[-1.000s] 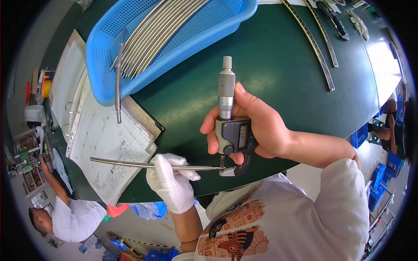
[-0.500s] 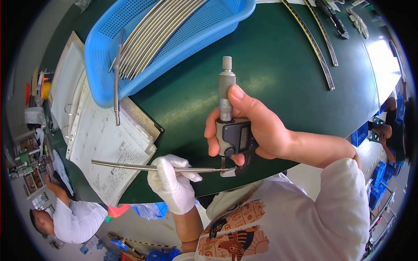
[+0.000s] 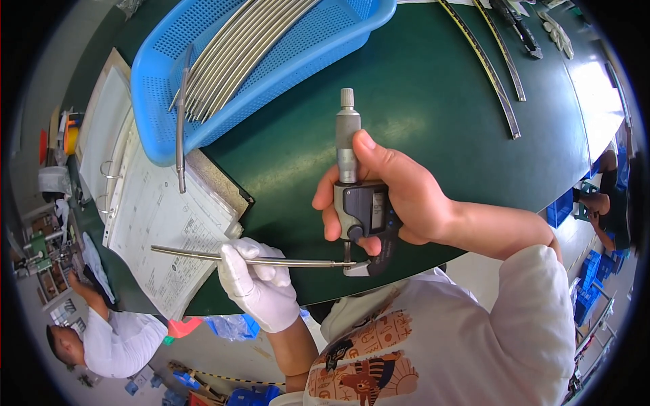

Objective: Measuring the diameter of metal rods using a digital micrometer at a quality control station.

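My left hand (image 3: 261, 287), in a white glove, pinches a thin metal rod (image 3: 308, 263) that lies almost level. The rod's stepped right end sits in the measuring gap of a digital micrometer (image 3: 359, 210). My bare right hand (image 3: 409, 196) is closed round the micrometer, which stands upright with its thimble at the top; the thumb rests beside the sleeve and a fingertip shows inside the frame. Beyond my left hand is a blue perforated basket (image 3: 298, 84) with several similar rods (image 3: 237, 61) in it. One more rod (image 3: 180, 128) leans over the basket's near rim.
An open ring binder with printed sheets (image 3: 162, 230) lies under the basket's near side on the green table (image 3: 440, 88). Two measuring strips (image 3: 497, 91), a dark caliper-like tool (image 3: 518, 27) and a glove (image 3: 557, 35) lie far right. Another person (image 3: 112, 342) sits at the left.
My left hand has shifted a little left along the rod, its fingers looser. The rod's free end has tipped slightly and moved right. The micrometer has moved slightly left at its top.
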{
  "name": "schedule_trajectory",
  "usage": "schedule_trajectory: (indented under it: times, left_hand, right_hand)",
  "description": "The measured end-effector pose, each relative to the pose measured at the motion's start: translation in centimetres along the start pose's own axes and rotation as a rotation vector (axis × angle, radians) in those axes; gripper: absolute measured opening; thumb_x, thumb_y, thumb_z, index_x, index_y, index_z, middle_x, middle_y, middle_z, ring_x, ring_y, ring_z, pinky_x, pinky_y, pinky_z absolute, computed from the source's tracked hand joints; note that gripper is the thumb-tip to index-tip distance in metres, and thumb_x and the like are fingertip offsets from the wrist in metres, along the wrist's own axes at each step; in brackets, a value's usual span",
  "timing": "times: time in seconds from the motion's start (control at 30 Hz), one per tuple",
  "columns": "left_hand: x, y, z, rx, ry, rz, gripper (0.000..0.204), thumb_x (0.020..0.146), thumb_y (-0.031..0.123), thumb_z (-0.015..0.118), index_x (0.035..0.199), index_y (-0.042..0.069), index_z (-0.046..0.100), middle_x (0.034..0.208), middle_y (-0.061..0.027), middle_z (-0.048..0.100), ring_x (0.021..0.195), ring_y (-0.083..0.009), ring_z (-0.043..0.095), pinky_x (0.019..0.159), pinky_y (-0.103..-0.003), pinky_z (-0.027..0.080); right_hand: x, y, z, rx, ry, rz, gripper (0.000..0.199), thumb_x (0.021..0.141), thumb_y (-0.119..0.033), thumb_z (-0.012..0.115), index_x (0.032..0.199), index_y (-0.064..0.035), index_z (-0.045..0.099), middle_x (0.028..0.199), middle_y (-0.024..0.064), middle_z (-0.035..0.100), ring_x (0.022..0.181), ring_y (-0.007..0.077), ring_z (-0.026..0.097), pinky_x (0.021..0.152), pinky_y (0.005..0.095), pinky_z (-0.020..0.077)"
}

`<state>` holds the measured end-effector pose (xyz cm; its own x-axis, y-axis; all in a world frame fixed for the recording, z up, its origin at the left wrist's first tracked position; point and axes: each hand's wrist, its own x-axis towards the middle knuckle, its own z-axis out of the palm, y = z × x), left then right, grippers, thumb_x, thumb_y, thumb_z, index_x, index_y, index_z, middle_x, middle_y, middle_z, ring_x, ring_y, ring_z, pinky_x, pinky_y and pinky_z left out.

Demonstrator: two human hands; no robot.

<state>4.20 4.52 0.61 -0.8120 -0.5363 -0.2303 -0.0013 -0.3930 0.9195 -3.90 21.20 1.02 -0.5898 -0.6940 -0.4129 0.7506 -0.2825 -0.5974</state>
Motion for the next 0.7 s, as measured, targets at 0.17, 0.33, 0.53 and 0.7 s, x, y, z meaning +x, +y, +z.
schedule_trajectory:
  times: [0.17,0.33,0.53,0.7]
  left_hand:
    - [-0.09,-0.05,-0.2,0.015,0.011,-0.001,0.033,0.09,0.029,0.039,0.069,0.005,0.046,0.047,-0.0003,0.035,0.035,-0.0072,0.028,0.032,-0.02,0.024]
    - [-0.24,0.03,0.01,0.049,0.004,0.003,0.033,0.089,0.03,0.041,0.068,0.005,0.046,0.047,-0.0014,0.037,0.035,-0.0087,0.031,0.032,-0.02,0.026]
    - [-0.23,0.05,-0.1,0.067,0.0,-0.001,0.033,0.089,0.029,0.04,0.069,0.004,0.046,0.047,-0.002,0.037,0.034,-0.0103,0.034,0.031,-0.021,0.028]
    - [-0.12,-0.02,-0.41,-0.004,-0.054,-0.011,0.032,0.09,0.027,0.038,0.069,0.004,0.046,0.047,-0.0029,0.037,0.033,-0.0111,0.035,0.032,-0.021,0.029]
  right_hand:
    - [0.06,-0.1,0.12,-0.013,0.005,-0.006,0.065,0.089,-0.049,0.015,0.086,0.0036,0.053,0.067,0.0117,0.059,0.039,0.0139,0.046,0.042,0.0234,0.0407]
    - [-0.02,-0.09,0.07,0.046,0.0,0.024,0.064,0.089,-0.047,0.013,0.086,0.0037,0.053,0.067,0.0125,0.059,0.039,0.0143,0.045,0.042,0.0235,0.0407]
    - [0.02,-0.13,0.06,0.086,-0.007,0.023,0.064,0.087,-0.05,0.019,0.084,0.003,0.054,0.067,0.0124,0.059,0.039,0.014,0.045,0.042,0.0238,0.04]
    - [0.02,-0.1,0.25,0.02,0.014,0.018,0.063,0.085,-0.054,0.024,0.08,0.0018,0.054,0.064,0.0115,0.058,0.038,0.0135,0.045,0.04,0.0235,0.0394]
